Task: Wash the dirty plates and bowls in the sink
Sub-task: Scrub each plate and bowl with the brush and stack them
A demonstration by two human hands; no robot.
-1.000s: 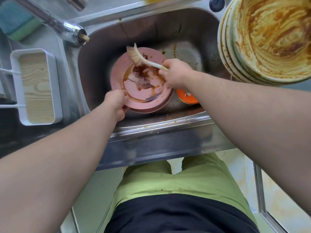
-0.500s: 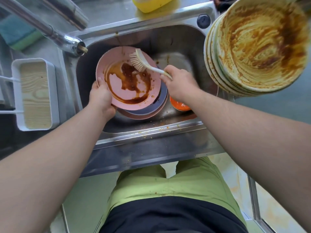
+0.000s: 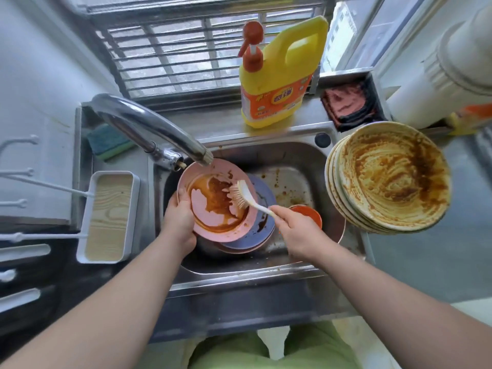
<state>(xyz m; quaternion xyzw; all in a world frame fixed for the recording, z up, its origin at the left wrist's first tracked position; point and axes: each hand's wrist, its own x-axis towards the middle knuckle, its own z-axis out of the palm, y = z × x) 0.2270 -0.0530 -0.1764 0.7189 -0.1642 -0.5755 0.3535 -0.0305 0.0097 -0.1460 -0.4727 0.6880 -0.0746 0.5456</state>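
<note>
Brush (image 3: 241, 196) bristles lowered onto round pink plate (image 3: 210, 201), left hand (image 3: 179, 222) fingers gripping rim, right hand (image 3: 295, 233) gripping handle.

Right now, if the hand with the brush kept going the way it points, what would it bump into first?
Probably the pink plate. The right hand points up and left along the brush, whose bristles look already on the plate's saucy face; depth is hard to judge.

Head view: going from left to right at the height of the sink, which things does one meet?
White tray → left hand → pink plate → brush → right hand → orange bowl → stack of dirty plates.
</note>
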